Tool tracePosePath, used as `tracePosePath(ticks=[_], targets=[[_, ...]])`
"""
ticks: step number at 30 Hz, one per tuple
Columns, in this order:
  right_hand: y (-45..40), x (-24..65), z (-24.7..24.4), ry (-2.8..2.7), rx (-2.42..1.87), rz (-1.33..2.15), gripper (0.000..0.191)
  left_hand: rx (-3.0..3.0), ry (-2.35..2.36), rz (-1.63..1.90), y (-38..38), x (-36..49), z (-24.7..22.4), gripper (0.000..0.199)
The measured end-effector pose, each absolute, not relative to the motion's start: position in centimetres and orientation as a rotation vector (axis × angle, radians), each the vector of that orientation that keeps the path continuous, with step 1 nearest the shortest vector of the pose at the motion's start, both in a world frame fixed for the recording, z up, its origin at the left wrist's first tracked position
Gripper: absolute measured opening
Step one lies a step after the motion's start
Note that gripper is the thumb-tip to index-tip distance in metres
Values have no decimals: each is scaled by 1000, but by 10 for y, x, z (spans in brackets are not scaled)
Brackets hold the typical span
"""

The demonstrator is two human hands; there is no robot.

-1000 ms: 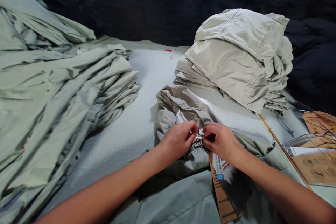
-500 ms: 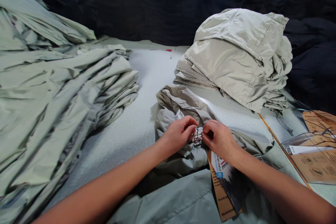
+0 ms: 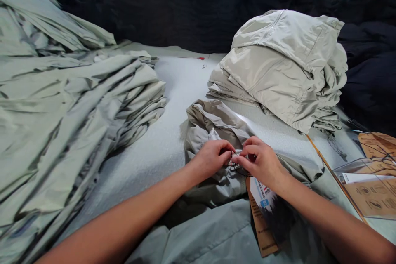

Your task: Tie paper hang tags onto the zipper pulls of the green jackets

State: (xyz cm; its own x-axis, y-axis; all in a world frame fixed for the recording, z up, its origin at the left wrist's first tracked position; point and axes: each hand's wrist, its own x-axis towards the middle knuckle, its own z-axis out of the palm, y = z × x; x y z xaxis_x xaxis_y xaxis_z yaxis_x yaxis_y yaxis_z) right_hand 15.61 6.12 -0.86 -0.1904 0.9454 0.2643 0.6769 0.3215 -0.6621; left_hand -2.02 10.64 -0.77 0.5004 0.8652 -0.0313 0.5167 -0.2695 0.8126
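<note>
A grey-beige jacket (image 3: 198, 235) lies in front of me, its collar end (image 3: 213, 111) bunched up and pointing away. At the neck, my left hand (image 3: 213, 156) pinches a thin black string (image 3: 235, 168) beside a small white label. My right hand (image 3: 260, 161) is closed at the fingertips on the same string, almost touching the left one. The fingers hide most of the string and label. Cardboard hang tags (image 3: 260, 218), one printed with a dark forest picture, hang below my right hand over the jacket.
Pale green garments (image 3: 77, 103) are heaped on the left. Folded beige jackets (image 3: 278, 62) are stacked at the back right. More brown tags (image 3: 371, 194) with black strings lie at the right edge, near an orange strip (image 3: 321, 156). Dark garments (image 3: 173, 8) wall off the back.
My fingertips have come closer together over the label, covering more of it. The right hand has moved slightly left. The view has shifted a little.
</note>
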Motion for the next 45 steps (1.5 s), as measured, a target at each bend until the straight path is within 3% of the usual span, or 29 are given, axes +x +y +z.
tracePosePath(ticks=[4, 21, 30, 36, 45], targets=[[60, 153, -7, -1991, -1401, 604, 3, 1824, 1103, 587, 106, -19, -7, 15], [71, 159, -17, -1743, -1463, 890, 10, 1315, 978, 768, 103, -13, -5, 19], [73, 157, -17, -1535, -1472, 1015, 17, 1211, 969, 760, 103, -12, -6, 38], [73, 157, -19, -1548, -1440, 1026, 16, 1261, 990, 795, 101, -9, -7, 23], [74, 162, 1, -1456, -1237, 1150, 22, 1289, 1000, 759, 98, -9, 0, 29]])
